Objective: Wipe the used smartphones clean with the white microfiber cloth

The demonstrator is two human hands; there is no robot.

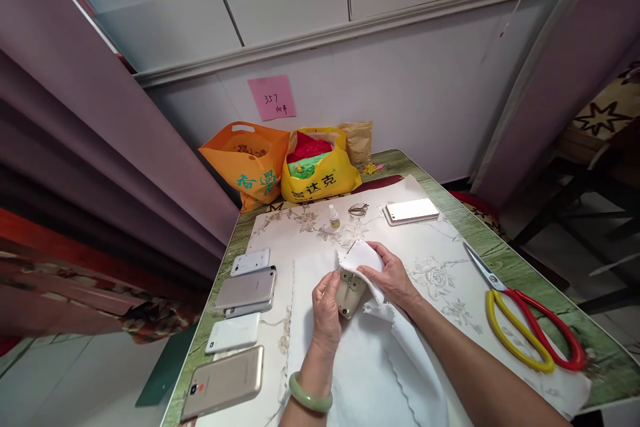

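My left hand (326, 307), a green bangle at its wrist, grips the left edge of a gold phone (347, 300) over the middle of the table. The phone is tilted, with a small dark dot near its lower corner. Its upper part is hidden under a white cloth (365, 257). My right hand (393, 275) pinches that cloth between thumb and fingers against the phone. The rest of the cloth hangs down toward the table's near edge, with a jagged cut border.
Several phones (223, 377) lie along the left side. More phones (413, 211) are stacked at the back right. Scissors (523, 320) with red and yellow handles lie right. A small spray bottle (334, 216), glasses (358, 209), an orange bag (260, 147) and a yellow bag (325, 181) stand farther back.
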